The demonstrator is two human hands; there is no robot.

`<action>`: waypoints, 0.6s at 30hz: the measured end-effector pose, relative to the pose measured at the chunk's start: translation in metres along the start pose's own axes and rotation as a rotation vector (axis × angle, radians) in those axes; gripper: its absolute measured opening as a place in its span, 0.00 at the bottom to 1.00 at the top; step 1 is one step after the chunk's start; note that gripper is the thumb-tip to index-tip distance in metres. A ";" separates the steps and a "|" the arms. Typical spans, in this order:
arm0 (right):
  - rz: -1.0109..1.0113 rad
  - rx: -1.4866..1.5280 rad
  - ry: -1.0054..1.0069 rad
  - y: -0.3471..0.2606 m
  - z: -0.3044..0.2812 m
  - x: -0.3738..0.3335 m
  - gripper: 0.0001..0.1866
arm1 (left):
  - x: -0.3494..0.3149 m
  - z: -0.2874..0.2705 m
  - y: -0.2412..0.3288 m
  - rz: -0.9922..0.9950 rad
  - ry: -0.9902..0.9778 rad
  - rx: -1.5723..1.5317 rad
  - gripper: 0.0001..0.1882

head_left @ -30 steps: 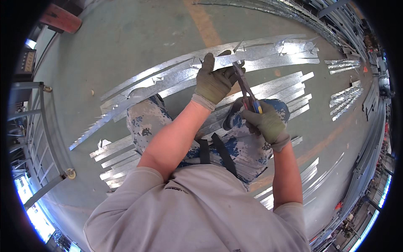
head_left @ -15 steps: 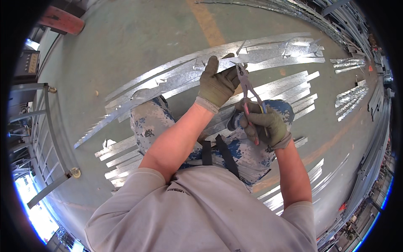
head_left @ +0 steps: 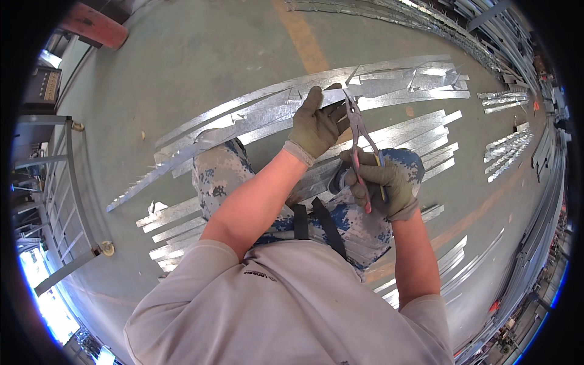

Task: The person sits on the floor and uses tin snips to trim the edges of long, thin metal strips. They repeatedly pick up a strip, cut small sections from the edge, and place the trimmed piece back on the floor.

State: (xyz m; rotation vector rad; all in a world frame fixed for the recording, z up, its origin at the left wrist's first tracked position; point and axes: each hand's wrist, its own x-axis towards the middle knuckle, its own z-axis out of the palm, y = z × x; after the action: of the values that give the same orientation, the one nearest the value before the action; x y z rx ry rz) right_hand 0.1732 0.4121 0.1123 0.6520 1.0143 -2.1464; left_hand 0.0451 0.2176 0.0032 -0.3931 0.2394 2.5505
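My left hand (head_left: pixel 315 129), in a grubby olive work glove, has its thumb and fingers on a long, shiny sheet-metal strip (head_left: pixel 249 125). The strip slants across my left knee down to the left, and its near edge there carries jagged teeth. In my gloved right hand (head_left: pixel 389 182) are pliers (head_left: pixel 359 126) with red and blue handles, the fingers wrapped round the grips. The plier jaws point away from me and meet the strip's edge just beside my left fingers. Whether they grip the metal I cannot tell.
More metal strips (head_left: pixel 389 79) lie beyond my hands, and others (head_left: pixel 176 228) pass beneath my legs. Small strip bundles (head_left: pixel 508 149) lie to the right, near long metal profiles (head_left: pixel 541 201). A wheeled metal frame (head_left: pixel 73 176) stands at the left, a red cylinder (head_left: pixel 94 25) at the far left.
The jaws of the pliers look closer together, and the handles have drawn slightly nearer each other. Both hands stay at almost the same spot on the strip.
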 end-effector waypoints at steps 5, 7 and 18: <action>-0.057 -0.087 -0.034 -0.003 0.003 -0.002 0.28 | -0.035 -0.036 0.012 0.049 -0.178 0.076 0.20; -0.065 -0.110 -0.049 -0.004 0.004 -0.001 0.28 | -0.056 -0.067 0.029 0.076 -0.320 0.001 0.24; -0.154 -0.256 0.122 0.013 0.043 -0.007 0.31 | -0.074 -0.061 0.091 0.097 -0.041 0.148 0.19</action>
State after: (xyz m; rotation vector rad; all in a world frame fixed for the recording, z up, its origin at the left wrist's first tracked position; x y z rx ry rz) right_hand 0.1809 0.3735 0.1355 0.6024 1.4185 -2.0761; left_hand 0.0697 0.0899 -0.0222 -0.2789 0.4395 2.6116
